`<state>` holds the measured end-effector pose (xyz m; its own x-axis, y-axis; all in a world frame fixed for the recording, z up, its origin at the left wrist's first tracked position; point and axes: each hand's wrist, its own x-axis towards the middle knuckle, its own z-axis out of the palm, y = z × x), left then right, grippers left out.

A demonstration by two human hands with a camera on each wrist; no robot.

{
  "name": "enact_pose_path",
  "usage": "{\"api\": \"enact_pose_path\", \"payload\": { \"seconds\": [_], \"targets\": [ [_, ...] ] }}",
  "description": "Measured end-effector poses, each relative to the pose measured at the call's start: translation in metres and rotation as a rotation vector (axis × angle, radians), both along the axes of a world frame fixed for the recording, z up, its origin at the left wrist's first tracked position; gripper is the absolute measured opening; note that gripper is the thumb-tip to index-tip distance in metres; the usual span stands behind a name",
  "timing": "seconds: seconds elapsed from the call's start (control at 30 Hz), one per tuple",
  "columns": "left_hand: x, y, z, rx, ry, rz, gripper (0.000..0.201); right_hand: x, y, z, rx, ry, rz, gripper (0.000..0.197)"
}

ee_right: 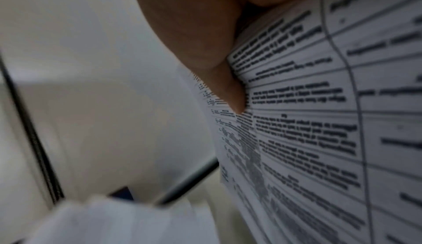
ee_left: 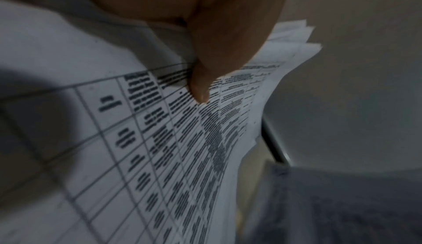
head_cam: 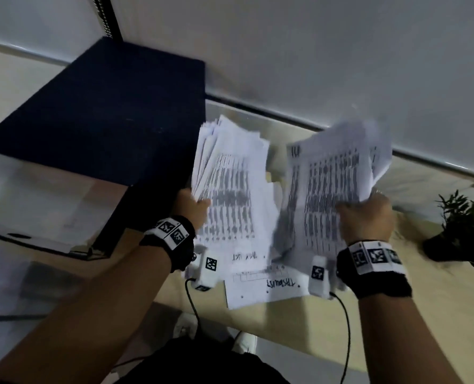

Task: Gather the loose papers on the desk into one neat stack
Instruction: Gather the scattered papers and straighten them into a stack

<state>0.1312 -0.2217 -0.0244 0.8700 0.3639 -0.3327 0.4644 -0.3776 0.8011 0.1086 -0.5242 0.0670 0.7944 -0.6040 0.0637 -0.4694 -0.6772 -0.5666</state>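
Left hand [head_cam: 193, 205] grips one sheaf [head_cam: 230, 173], right hand [head_cam: 366, 217] grips another bundle [head_cam: 332, 184], both raised above the worktop [head_cam: 438, 314].

It looked like an office: printed white table forms [head_cam: 230, 189], a pale wooden desk [head_cam: 438, 273], a small green potted plant [head_cam: 463, 225].

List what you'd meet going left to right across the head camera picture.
Black box → left hand → its sheaf of papers → second sheaf → right hand → potted plant.
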Motion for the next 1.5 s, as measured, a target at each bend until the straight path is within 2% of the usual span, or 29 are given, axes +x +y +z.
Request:
{"api": "enact_pose_path", "payload": {
  "seconds": [0.1,0.17,0.23,0.33,0.4,0.43,0.53,0.57,0.63,0.7,0.8,0.9,1.0,1.1,1.2,1.27,1.33,1.4,1.5],
  "targets": [
    [-0.003,0.008,-0.037,0.102,0.237,-0.109,0.068,0.001,-0.005,0.044,0.026,-0.120,0.034,0.034],
    [-0.004,0.014,-0.056,0.074,0.290,-0.156,0.091,-0.002,-0.009,0.062,0.126,-0.176,0.074,0.038],
    [-0.007,0.016,-0.062,0.073,0.335,-0.205,0.103,-0.005,-0.008,0.069,0.275,-0.214,0.118,0.038],
    [-0.014,0.015,-0.065,0.100,0.373,-0.247,0.108,-0.007,0.003,0.054,0.494,-0.087,0.144,0.033],
    [-0.017,0.014,-0.073,0.052,0.328,-0.206,0.124,-0.007,0.018,0.024,0.553,0.051,0.137,0.026],
    [-0.018,0.015,-0.077,0.028,0.290,-0.158,0.122,-0.005,0.024,0.005,0.573,0.104,0.141,0.027],
    [-0.020,0.013,-0.066,-0.024,0.185,-0.007,0.070,0.005,0.044,-0.057,0.571,0.269,0.202,0.042],
    [-0.020,0.011,-0.062,-0.021,0.197,-0.003,0.063,0.008,0.046,-0.079,0.535,0.346,0.202,0.046],
    [-0.023,0.007,-0.056,0.040,0.224,-0.044,0.064,0.008,0.040,-0.120,0.270,0.523,0.167,0.053],
    [-0.026,0.004,-0.055,0.086,0.249,-0.064,0.068,-0.003,0.030,-0.149,0.001,0.660,0.171,0.048],
    [-0.028,0.003,-0.056,0.221,0.344,-0.123,0.076,-0.017,0.029,-0.160,-0.052,0.704,0.217,0.044],
    [-0.027,0.002,-0.057,0.318,0.385,-0.160,0.072,-0.021,0.032,-0.149,0.010,0.688,0.304,0.040],
    [-0.024,0.002,-0.059,0.342,0.383,-0.155,0.058,-0.021,0.022,-0.124,0.111,0.566,0.178,0.037],
    [-0.021,0.002,-0.058,0.321,0.380,-0.142,0.061,-0.017,0.009,-0.073,-0.047,0.377,0.133,0.025],
    [-0.022,0.003,-0.061,0.324,0.383,-0.142,0.063,-0.009,-0.008,-0.011,-0.225,0.103,0.149,0.020],
    [-0.022,0.004,-0.063,0.346,0.365,-0.145,0.058,-0.006,-0.017,0.029,-0.247,-0.055,0.139,0.024],
    [-0.022,0.005,-0.064,0.338,0.361,-0.156,0.053,-0.004,-0.020,0.057,-0.172,-0.171,0.102,0.030],
    [-0.022,0.005,-0.061,0.341,0.353,-0.172,0.051,0.002,-0.018,0.060,-0.078,-0.174,0.102,0.033],
    [-0.022,0.004,-0.064,0.285,0.334,-0.188,0.056,0.009,-0.007,0.030,0.058,-0.097,0.159,0.037]
  ]
}}
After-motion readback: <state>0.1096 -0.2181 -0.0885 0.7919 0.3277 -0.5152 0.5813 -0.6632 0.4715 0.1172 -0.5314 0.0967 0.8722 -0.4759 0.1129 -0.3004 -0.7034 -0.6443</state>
